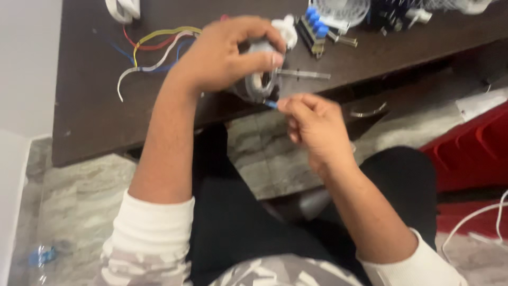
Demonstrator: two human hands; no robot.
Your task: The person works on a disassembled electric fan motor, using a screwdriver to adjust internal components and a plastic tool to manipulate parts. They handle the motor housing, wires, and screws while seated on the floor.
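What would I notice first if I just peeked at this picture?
First, the two hands in the middle: the left hand grips a roll of tape over the edge of the dark table, and the right hand pinches a small blue piece just below it. Then the coloured wires on the table to the left.

Tape roll [257, 80]: grey, round, stood on its edge, was held up just over the dark table's front edge.
Blue bit [271, 104]: tiny, was pinched just below the roll.
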